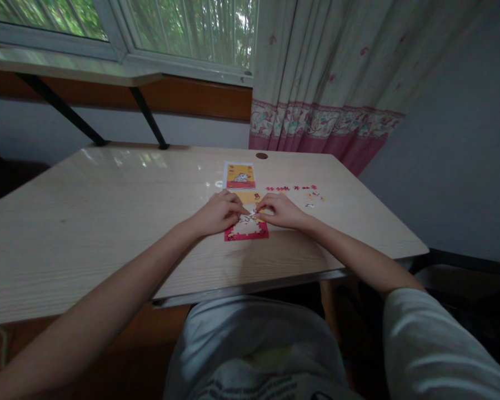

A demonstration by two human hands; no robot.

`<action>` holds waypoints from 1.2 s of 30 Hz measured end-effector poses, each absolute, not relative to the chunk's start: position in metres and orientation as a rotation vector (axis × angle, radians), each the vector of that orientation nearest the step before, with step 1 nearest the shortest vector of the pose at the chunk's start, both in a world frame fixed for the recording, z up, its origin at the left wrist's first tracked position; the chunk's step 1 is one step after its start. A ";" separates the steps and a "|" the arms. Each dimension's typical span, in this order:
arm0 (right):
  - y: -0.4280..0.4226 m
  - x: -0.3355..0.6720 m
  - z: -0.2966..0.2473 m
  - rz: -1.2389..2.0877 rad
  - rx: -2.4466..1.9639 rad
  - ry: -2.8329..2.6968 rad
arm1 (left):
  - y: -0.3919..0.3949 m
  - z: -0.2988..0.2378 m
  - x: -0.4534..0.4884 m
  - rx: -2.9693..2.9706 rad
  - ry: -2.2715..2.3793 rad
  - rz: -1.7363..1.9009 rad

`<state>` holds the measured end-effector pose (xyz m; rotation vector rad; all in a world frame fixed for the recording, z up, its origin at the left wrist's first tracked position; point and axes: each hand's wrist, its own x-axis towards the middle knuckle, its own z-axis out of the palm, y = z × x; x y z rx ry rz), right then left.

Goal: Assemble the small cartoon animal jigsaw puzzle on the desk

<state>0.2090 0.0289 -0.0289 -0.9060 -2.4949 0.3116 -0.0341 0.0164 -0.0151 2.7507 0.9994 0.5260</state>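
Observation:
A partly assembled jigsaw puzzle (246, 236) lies on the table, with a red lower edge, a yellow top and a bare patch in the middle. My left hand (221, 213) rests over its left side, thumb and fingers pinched close to the centre. From the right, my right hand (281, 210) reaches in with its fingertips pinched. Between both sets of fingertips is a small white puzzle piece (252, 209); its outline is partly hidden by the fingers. Just beyond the puzzle lies a reference picture (240, 176) of a white cartoon animal on yellow and red.
Red puzzle pieces (291, 188) lie in a row to the right, with several white and yellow loose pieces (315, 195) nearer me. A round cable hole (261, 156) sits at the back of the wooden table (108, 222). A raised shelf (66, 71) stands back left, a curtain (316, 72) behind.

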 end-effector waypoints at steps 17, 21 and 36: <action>0.027 0.203 -0.028 0.419 -0.950 -2.420 | 0.012 -0.016 -0.030 2.912 0.959 0.453; 0.026 0.201 -0.027 0.439 -0.963 -2.408 | 0.011 -0.015 -0.029 2.968 0.969 0.427; 0.034 0.213 -0.021 0.471 -0.990 -2.406 | 0.015 -0.014 -0.034 2.865 1.029 0.496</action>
